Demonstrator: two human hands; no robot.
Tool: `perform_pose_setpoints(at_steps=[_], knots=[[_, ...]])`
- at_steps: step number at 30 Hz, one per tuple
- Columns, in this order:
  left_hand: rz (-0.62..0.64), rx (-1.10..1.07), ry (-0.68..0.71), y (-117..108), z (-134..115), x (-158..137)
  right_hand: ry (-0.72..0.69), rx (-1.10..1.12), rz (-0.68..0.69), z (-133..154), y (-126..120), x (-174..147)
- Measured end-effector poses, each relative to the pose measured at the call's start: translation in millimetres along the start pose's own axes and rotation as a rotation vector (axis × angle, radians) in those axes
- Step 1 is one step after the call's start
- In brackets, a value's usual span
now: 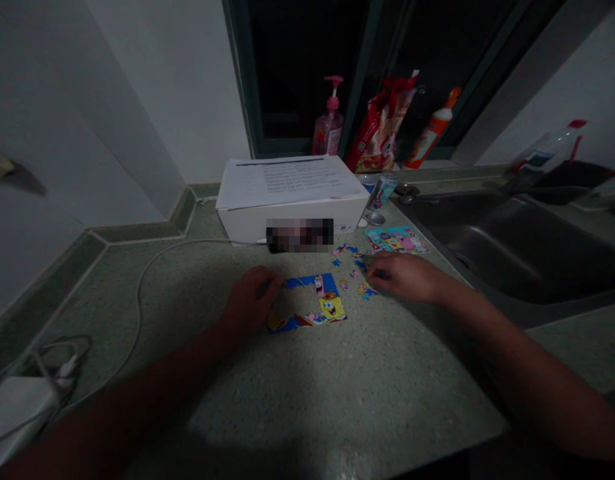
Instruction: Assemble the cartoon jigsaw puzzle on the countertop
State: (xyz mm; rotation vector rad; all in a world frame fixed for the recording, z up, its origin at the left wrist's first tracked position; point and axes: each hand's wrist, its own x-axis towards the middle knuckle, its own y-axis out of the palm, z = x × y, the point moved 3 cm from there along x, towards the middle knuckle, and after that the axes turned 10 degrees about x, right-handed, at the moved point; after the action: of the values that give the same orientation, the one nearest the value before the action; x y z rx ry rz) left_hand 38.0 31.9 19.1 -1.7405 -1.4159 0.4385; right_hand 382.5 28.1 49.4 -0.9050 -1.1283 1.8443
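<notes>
A partly assembled jigsaw puzzle (331,305) lies flat on the counter, its cartoon border joined around a bare middle. At its left edge is my left hand (251,297), fingers curled together and touching the border; what they pinch, if anything, is hidden. Farther right, my right hand (403,275) is closed in a pinch among the loose puzzle pieces (355,274). Its fingertips cover whatever is between them. Several pieces are scattered between the puzzle and this hand. Just beyond my right hand lies a light-blue cartoon picture card (397,239).
A white box (292,212) with a printed sheet on top stands behind the puzzle, a blurred-out device before it. A white cable (152,263) crosses the counter at left. A can (383,191) is beside the box. The metal sink (517,247) is at right; bottles line the windowsill.
</notes>
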Motion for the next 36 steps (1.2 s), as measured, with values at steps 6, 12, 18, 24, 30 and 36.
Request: perform_pose_setpoints(at_steps=[6,12,18,24,30,36], knots=[[0.01,0.0,0.002,-2,-3,-1,-0.045,0.05,-0.003,3,1,-1],[0.018,0.015,0.003,-4,-5,-2,-0.06,0.078,-0.006,13,3,-1],[0.011,0.023,0.003,-3,-5,-1,-0.067,0.091,-0.011,11,5,0],[0.01,0.018,0.003,-2,-2,-1,-0.01,0.022,-0.028,9,11,2],[0.002,0.013,0.001,-1,-2,0,0.004,-0.039,-0.048,15,12,2],[0.005,0.03,0.001,0,0,0,-0.01,-0.068,-0.058,17,14,3]])
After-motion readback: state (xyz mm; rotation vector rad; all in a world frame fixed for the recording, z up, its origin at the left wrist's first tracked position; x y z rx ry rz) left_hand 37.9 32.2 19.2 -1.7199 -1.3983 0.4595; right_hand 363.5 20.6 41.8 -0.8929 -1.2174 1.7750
